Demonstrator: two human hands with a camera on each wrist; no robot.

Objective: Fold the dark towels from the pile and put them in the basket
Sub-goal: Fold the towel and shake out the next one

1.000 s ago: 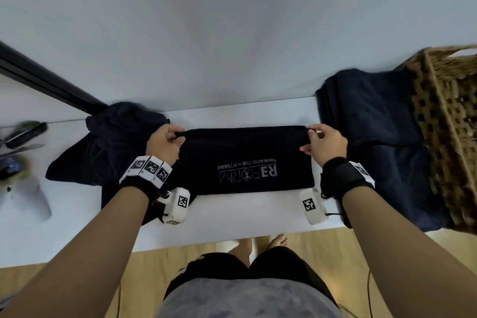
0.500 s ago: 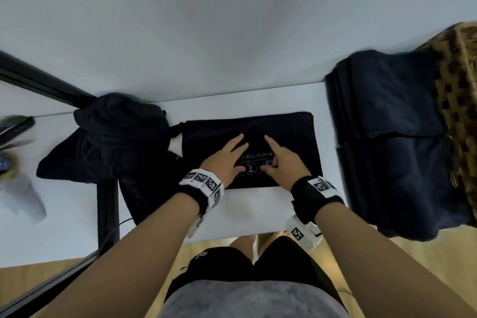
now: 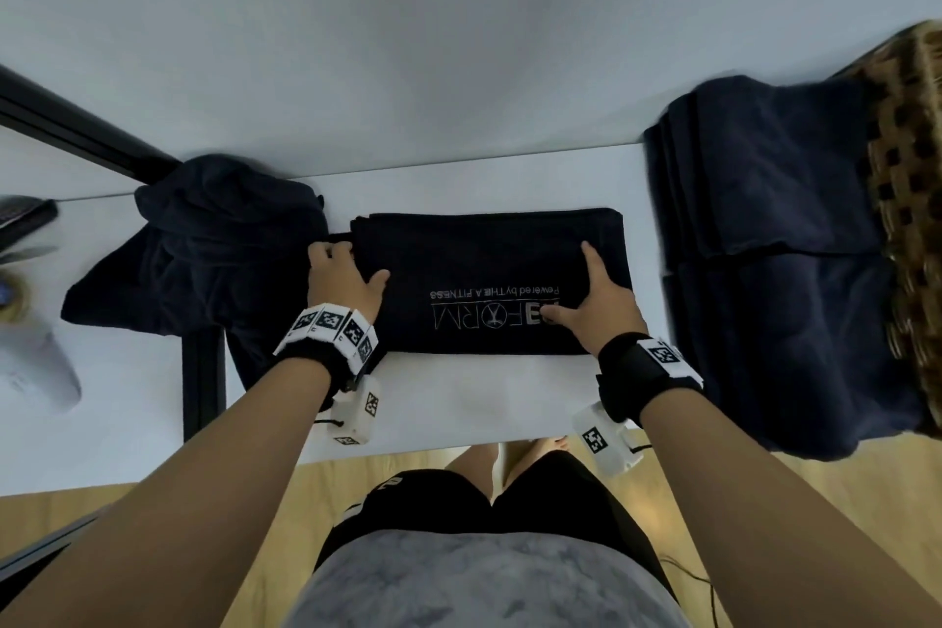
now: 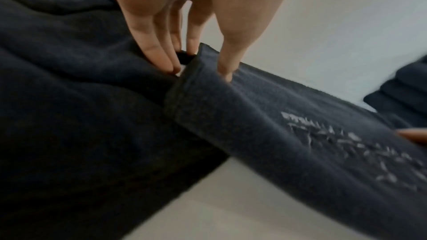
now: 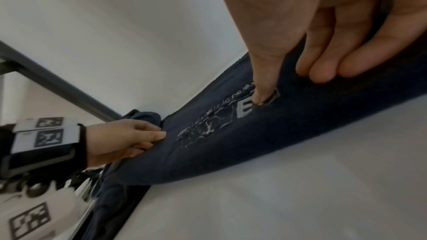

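Note:
A dark towel with a pale printed logo lies folded into a flat rectangle in the middle of the white table. My left hand pinches its left edge, thumb on top and fingers tucked down at the edge beside the pile; the left wrist view shows this close up. My right hand presses on the towel's right part, thumb on the logo and index finger stretched forward. The loose pile of dark towels sits at the left. A wicker basket stands at the far right.
A stack of folded dark towels lies against the basket's left side and hangs over the table's front edge. A black frame bar and a dark gap divide the tables at left. A white object lies far left.
A second ago both hands held the towel's far corners. Half a second ago they lay together on its middle. Now they have slid apart to the left edge and right part.

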